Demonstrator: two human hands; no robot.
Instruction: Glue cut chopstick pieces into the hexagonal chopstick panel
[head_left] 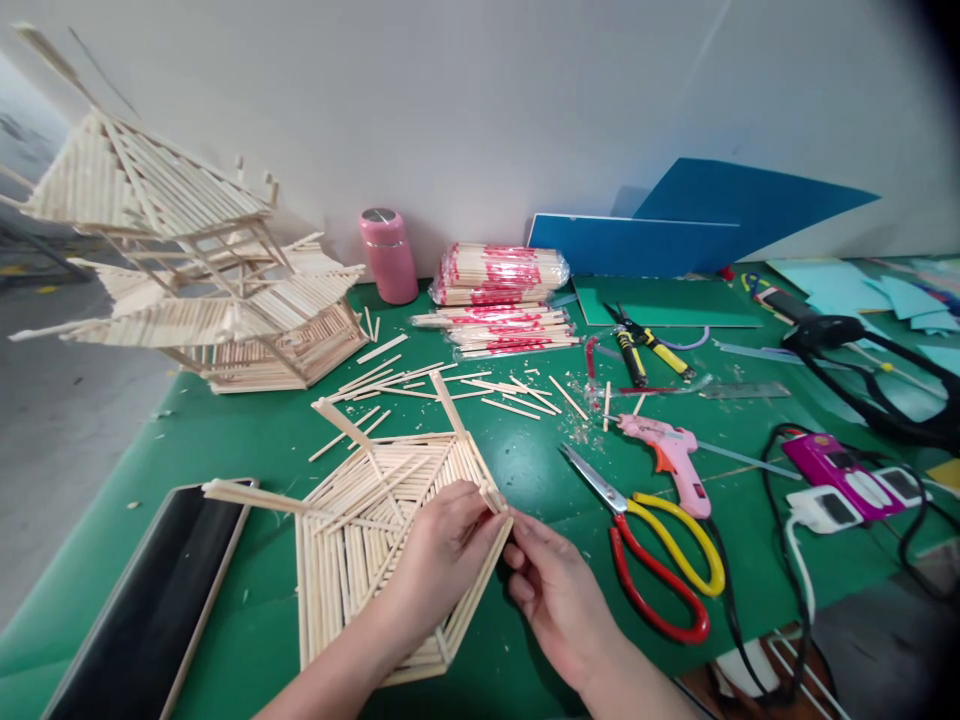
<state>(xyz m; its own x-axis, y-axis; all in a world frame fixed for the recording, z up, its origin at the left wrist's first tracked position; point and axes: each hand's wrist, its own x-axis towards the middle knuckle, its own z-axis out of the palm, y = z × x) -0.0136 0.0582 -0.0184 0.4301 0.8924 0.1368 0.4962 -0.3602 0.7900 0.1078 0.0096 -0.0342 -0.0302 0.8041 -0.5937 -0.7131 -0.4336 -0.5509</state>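
Note:
A hexagonal panel of wooden sticks (337, 570) lies on the green table, with three short stick posts rising from its left and far corners. My left hand (446, 550) reaches over the panel, its thumb and fingers closed on a short wooden stick post (491, 497) at the right corner. From the right, my right hand (551, 590) meets the same corner, fingertips pinched together at the panel's edge. What the right fingertips hold, if anything, is hidden. Several loose wooden sticks (517, 395) are scattered beyond the panel.
Scissors (619, 505), a pink glue gun (667, 450) and yellow-handled pliers (645, 345) lie to the right. A stick pagoda model (225, 270) stands back left, a phone (150, 610) front left. Behind are a pink flask (390, 260), wrapped stick bundles (499, 275) and a purple power strip (847, 475).

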